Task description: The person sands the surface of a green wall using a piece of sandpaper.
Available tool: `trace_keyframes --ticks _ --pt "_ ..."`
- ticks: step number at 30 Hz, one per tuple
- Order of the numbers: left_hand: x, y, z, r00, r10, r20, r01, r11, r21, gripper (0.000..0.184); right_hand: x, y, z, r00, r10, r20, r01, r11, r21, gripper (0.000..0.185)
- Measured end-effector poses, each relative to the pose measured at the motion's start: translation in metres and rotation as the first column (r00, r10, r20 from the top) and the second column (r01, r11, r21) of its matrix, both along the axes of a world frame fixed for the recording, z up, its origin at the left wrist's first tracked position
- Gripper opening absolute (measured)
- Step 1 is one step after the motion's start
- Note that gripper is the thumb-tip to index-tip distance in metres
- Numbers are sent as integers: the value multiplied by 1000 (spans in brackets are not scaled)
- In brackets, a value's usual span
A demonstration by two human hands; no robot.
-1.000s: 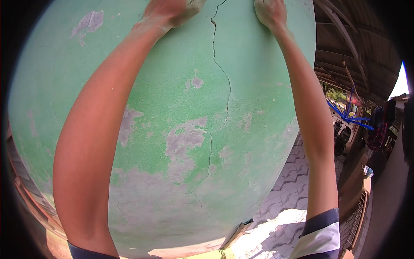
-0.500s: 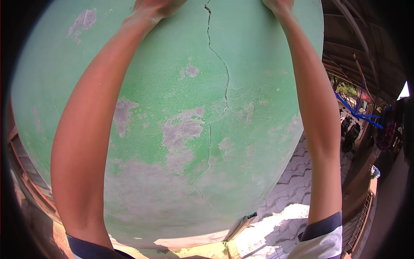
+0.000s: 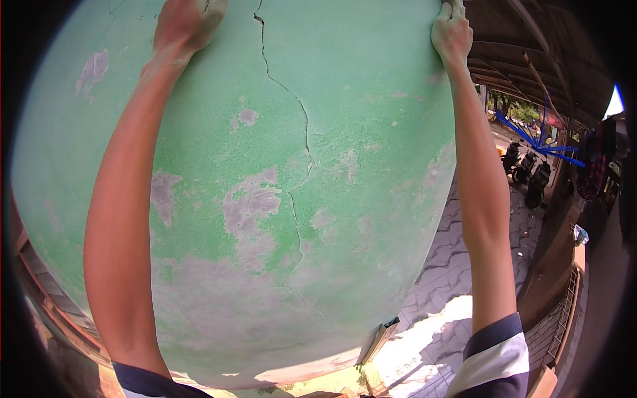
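Observation:
A green wall (image 3: 371, 199) with worn paint, grey bare patches and a long crack (image 3: 305, 126) fills the middle of the view. My left hand (image 3: 189, 26) is against its upper left part, dusted pale; the fingers are hidden or cut off by the top edge. Farther right, my right hand (image 3: 452, 33) is at the wall's right edge, also whitish with dust. Its fingers look curled in, and what they hold, if anything, cannot be made out. Both arms reach upward.
Grey paving (image 3: 438, 259) runs along the right of the wall, with parked motorbikes (image 3: 531, 169) beyond it under a roof. Blue strips (image 3: 541, 146) hang at the right. A metal rack (image 3: 561, 318) stands lower right, and a short post (image 3: 379, 339) juts out near the wall's foot.
The wall has shifted left in view. Both hands now show more fully, lower in the frame; the right hand appears at the wall's right edge. More motorbikes are visible.

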State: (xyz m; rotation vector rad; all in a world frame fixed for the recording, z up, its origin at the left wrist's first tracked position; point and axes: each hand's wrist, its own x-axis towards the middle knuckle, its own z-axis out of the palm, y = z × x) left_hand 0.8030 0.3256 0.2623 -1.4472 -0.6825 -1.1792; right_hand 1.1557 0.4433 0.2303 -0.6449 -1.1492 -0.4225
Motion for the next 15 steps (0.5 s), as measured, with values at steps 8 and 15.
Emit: trace_keyframes --ticks 8,15 --pt "-4 4 -2 996 32 78 -31 999 -14 52 -25 16 -125 926 -208 315 114 950 290 43" --pt "-22 18 -5 997 45 64 -48 997 59 53 11 27 -71 986 -165 3 164 982 98 45"
